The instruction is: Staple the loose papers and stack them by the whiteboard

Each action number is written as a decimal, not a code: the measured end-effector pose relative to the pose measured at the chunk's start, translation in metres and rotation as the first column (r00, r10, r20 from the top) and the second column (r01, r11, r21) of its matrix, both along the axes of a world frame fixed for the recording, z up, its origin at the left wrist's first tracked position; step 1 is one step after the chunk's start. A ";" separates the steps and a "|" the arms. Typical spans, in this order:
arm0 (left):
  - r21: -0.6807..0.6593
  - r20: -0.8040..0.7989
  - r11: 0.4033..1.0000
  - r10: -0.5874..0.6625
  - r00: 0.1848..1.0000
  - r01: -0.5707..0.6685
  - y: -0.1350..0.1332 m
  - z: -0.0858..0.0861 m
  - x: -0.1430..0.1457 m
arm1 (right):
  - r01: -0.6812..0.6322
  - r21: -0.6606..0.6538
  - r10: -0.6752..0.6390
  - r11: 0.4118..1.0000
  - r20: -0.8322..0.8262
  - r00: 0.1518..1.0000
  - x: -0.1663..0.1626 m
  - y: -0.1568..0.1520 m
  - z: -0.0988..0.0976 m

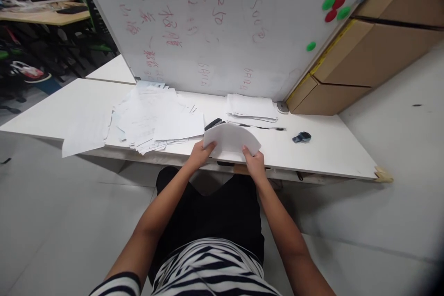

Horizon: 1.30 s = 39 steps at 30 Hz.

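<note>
Both my hands hold a small stack of white paper (231, 139) at the front edge of the white table (333, 148). My left hand (200, 152) grips its left edge with fingers closed. My right hand (254, 161) pinches the lower right edge. The sheets bow upward between the two hands. A black object (212, 123) lies just behind the held paper, partly hidden by it.
A messy spread of loose papers (149, 120) covers the table's left half. A neat paper pile (251, 107) lies by the whiteboard (215, 23), with a pen (267, 127) in front. A dark clip (301, 137) sits to the right. Cardboard boxes (374, 55) stand at the right.
</note>
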<state>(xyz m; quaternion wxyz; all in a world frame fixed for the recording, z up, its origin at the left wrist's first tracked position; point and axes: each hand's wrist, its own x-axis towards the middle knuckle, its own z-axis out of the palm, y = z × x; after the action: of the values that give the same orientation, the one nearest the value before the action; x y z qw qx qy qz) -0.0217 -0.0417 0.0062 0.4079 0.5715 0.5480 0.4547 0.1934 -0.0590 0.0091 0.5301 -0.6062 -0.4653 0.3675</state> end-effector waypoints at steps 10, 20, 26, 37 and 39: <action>0.143 -0.213 0.983 -0.081 0.974 0.113 -0.028 0.026 0.021 | 0.138 0.007 -0.137 0.990 0.169 0.976 0.022 -0.038 -0.019; 0.374 -0.586 0.926 0.281 0.760 -0.054 0.073 0.027 0.036 | 0.427 -0.125 -0.445 0.896 -0.210 0.871 0.045 -0.127 -0.060; 0.355 -0.715 0.935 0.263 0.648 0.013 0.090 -0.004 0.039 | 0.486 -0.194 -0.522 0.852 -0.248 0.816 0.063 -0.130 -0.056; 0.324 -0.661 0.902 0.000 0.750 0.286 0.047 -0.002 0.032 | 0.234 -0.393 -0.392 0.889 -0.388 0.834 0.085 -0.111 -0.035; 0.303 -0.673 0.905 -0.020 0.740 0.300 0.046 -0.004 0.030 | 0.189 -0.414 -0.363 0.890 -0.395 0.844 0.084 -0.110 -0.030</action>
<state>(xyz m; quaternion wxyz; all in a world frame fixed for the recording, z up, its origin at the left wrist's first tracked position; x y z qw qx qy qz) 0.0079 0.0045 0.0019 0.1054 0.8094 0.5008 0.2879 0.2770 -0.1695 -0.0211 0.5533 -0.6489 -0.1568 0.4981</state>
